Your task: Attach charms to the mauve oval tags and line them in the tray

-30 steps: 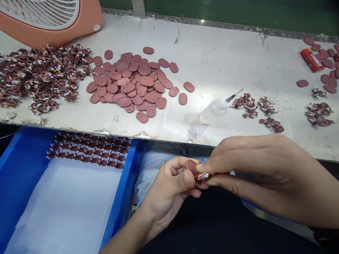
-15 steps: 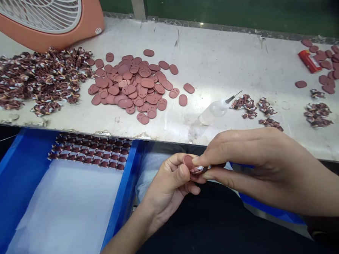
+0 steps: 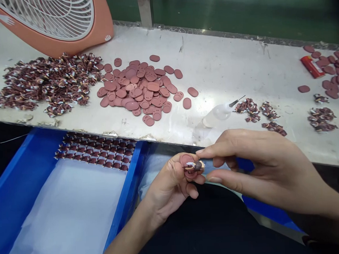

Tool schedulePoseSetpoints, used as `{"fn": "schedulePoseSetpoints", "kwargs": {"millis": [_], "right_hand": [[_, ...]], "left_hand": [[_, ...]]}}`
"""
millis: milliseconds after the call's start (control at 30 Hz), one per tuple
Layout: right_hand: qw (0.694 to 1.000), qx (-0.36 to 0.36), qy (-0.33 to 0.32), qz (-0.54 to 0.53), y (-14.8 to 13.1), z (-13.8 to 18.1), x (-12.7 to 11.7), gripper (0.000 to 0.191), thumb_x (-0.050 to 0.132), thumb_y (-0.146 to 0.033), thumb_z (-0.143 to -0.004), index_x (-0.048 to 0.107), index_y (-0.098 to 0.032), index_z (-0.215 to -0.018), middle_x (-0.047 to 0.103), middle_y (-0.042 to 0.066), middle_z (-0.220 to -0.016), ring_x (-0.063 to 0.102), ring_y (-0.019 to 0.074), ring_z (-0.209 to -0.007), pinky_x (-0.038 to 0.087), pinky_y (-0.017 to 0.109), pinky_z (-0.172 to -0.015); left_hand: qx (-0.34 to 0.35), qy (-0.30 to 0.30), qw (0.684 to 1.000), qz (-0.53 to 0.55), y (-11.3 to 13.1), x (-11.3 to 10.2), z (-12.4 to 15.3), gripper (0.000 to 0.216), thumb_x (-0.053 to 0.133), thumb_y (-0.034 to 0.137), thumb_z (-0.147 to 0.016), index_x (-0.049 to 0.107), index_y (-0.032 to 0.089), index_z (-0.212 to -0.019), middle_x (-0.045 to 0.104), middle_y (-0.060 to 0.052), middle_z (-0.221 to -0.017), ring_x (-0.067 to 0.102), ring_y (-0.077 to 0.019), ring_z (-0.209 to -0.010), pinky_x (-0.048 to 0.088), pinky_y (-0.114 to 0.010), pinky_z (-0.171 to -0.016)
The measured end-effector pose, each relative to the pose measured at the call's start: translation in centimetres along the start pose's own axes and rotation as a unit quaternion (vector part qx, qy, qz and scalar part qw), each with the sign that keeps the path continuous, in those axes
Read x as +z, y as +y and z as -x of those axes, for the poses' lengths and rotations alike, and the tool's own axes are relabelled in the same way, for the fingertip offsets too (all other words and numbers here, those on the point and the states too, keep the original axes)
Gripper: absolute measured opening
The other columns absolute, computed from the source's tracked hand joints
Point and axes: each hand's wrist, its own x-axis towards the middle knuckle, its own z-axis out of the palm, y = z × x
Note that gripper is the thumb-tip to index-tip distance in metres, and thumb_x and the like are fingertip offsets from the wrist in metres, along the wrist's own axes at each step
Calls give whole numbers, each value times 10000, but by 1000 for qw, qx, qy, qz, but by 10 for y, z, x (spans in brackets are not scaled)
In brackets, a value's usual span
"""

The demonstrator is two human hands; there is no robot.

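Observation:
In the head view, my left hand (image 3: 172, 183) is closed around a reddish-brown oval base (image 3: 186, 159), pinching it between thumb and fingers. A small painted figurine (image 3: 194, 166) in brown, white and cream rests against that base; part of it is hidden by my fingers. Just to the right is my right hand (image 3: 254, 172), its thumb and index finger apart with nothing visible between them. The index fingertip is very close to the base and figurine; whether it touches cannot be made out. A clear bottle with a needle tip (image 3: 217, 115) lies on the bench beyond.
On the white bench (image 3: 225, 59) are a figurine pile (image 3: 44, 82), an oval base pile (image 3: 141, 86), an orange fan (image 3: 68, 43) and a red-wrapped item (image 3: 312, 66). Below, a blue tray (image 3: 133, 163) holds white sheeting and rows of figurines on bases (image 3: 97, 151).
My right thumb and index finger have parted and drawn back from the figurine, leaving it in my left hand. The view has shifted slightly, so the bench appears lower and further right.

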Motion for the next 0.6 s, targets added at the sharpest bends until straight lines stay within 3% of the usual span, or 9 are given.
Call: {"fn": "schedulePoseSetpoints", "kwargs": {"millis": [233,367,467,533,600], "right_hand": [[998,10,6,-55,3,-2,13,258,713,-149,-909,719,-259,-1143,645,-60,-738,565,51,-597,446,173,-533],[999,-9,39,-28,4,-6,21,205,714,-134,-892,718,-226,-1075,647,-55,-708,581,65,-592,464,182,-538],[993,-36,107,39,5,-10,33,166,700,-118,-882,700,-209,-1022,663,-31,-719,603,85,-596,489,196,-537],[980,-64,154,109,9,-12,45,174,688,-100,-884,683,-204,-1024,680,-4,-743,617,106,-606,508,217,-549],[961,-108,184,179,14,-14,58,210,687,-89,-890,668,-191,-1073,702,22,-767,629,128,-627,523,245,-579]], "left_hand": [[28,-22,999,10,0,-3,0,418,881,530,-648,690,168,-727,618,7,-687,598,-71,-569,511,-103,-474],[33,-34,999,-15,1,-11,0,514,808,641,-678,720,162,-841,696,-47,-819,641,-99,-631,528,-131,-494],[93,59,993,-45,4,-10,3,550,813,635,-683,722,170,-963,706,-52,-885,642,-104,-650,521,-148,-490],[179,155,969,-75,6,-6,7,451,878,522,-670,710,178,-911,671,-3,-808,593,-83,-606,499,-151,-483],[247,211,940,-108,8,-2,12,377,922,413,-643,699,183,-843,642,27,-747,552,-73,-580,479,-158,-486]]}}
